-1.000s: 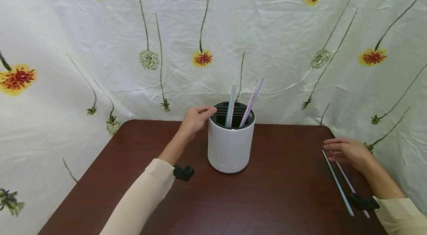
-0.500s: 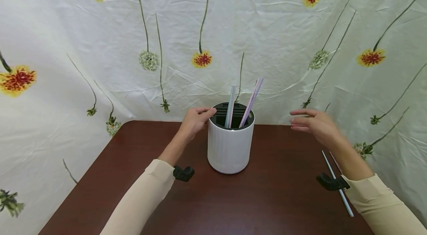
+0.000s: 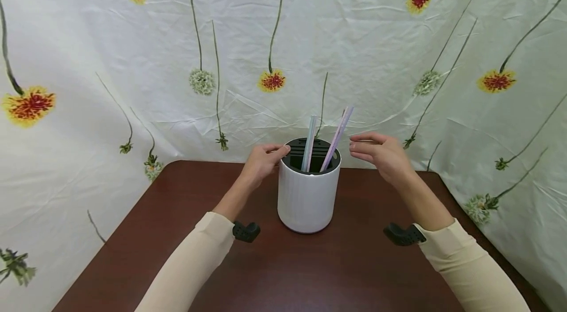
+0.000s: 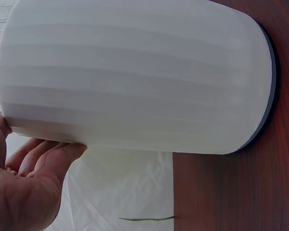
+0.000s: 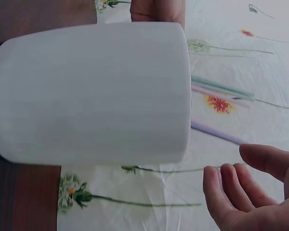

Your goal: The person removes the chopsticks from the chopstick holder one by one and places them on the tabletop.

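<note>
A white cylindrical container (image 3: 306, 203) with a black slotted top (image 3: 315, 147) stands upright on the dark wooden table. Several straws lean inside it, among them a pale blue straw (image 3: 307, 142) and a purple straw (image 3: 338, 135). My left hand (image 3: 262, 160) grips the left side of the rim, thumb on top and fingers along the outer wall, as the left wrist view (image 4: 38, 178) also shows. To the right of the straws, my right hand (image 3: 383, 154) hovers in the air with relaxed fingers, holding nothing and apart from the container.
Behind the brown table (image 3: 354, 272) hangs a white cloth (image 3: 354, 46) printed with flowers. A black wrist strap (image 3: 404, 234) is on the right wrist, and another strap (image 3: 246, 231) on the left. The right sleeve (image 3: 465, 263) covers part of the table.
My right hand has moved left from above two loose straws at the table's right side to beside the container. Those straws are now hidden behind the right arm. The left hand has stayed on the rim.
</note>
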Action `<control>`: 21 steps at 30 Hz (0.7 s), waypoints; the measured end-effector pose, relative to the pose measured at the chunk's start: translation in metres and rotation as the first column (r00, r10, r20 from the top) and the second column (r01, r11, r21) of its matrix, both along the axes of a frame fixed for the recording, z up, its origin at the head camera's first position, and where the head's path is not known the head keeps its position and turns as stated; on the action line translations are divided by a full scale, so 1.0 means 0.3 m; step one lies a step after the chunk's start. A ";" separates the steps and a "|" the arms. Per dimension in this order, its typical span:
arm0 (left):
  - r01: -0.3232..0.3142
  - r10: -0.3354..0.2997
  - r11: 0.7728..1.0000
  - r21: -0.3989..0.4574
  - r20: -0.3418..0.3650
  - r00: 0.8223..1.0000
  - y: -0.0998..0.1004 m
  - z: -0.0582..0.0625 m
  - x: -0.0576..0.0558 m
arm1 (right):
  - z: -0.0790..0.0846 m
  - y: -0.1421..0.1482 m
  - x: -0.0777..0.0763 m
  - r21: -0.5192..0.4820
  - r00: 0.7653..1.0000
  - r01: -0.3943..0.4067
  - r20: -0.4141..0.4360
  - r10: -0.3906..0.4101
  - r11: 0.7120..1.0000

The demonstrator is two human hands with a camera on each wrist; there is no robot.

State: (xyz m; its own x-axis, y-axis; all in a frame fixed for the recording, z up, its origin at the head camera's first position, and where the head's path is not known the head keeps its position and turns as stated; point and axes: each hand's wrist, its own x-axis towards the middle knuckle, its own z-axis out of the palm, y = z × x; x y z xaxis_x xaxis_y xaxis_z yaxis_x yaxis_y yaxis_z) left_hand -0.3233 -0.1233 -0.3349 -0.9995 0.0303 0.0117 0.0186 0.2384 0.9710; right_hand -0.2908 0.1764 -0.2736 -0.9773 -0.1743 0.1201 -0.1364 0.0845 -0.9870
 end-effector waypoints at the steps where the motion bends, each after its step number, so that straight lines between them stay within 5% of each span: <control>1: -0.002 0.002 1.000 0.002 0.001 1.000 0.000 -0.001 -0.001 | -0.001 -0.013 -0.003 -0.012 1.000 -0.007 -0.005 0.007 1.000; 21: 0.011 -0.011 1.000 0.026 0.006 1.000 0.005 0.004 0.003 | -0.071 -0.119 -0.053 -0.170 0.999 0.043 -0.011 -0.045 0.984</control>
